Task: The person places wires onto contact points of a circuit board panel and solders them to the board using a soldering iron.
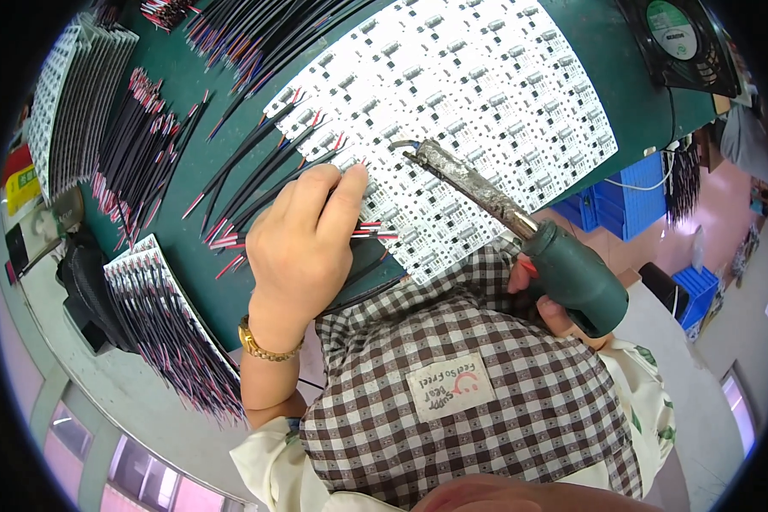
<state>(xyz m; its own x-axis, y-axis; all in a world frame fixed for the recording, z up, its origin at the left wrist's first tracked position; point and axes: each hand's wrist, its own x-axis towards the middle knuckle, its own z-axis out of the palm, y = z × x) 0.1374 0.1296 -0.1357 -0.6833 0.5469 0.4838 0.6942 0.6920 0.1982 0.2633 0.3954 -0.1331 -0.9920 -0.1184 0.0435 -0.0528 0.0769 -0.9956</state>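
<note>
My left hand (303, 243), with a gold watch on its wrist, is closed at the near left edge of a large white circuit board panel (520, 171). Its thumb and forefinger pinch a thin wire (364, 161) whose end shows by the fingertips. Black cables (260, 158) with stripped red, white and blue ends lie along that edge, some reaching onto the panel. In my right hand (557, 314) is a soldering iron (576, 277) with a dark green handle, my fingers partly hidden behind it. Its thick, scorched metal barrel points up and left, with the bent tip over the panel.
Bundles of cut cables (136, 154) lie on the green tabletop (192, 247) at left. Stacked white boards (72, 111) stand at far left, and a wired panel (171, 328) lies at the near left. A black fan (681, 38) sits far right; blue crates (627, 200) are below.
</note>
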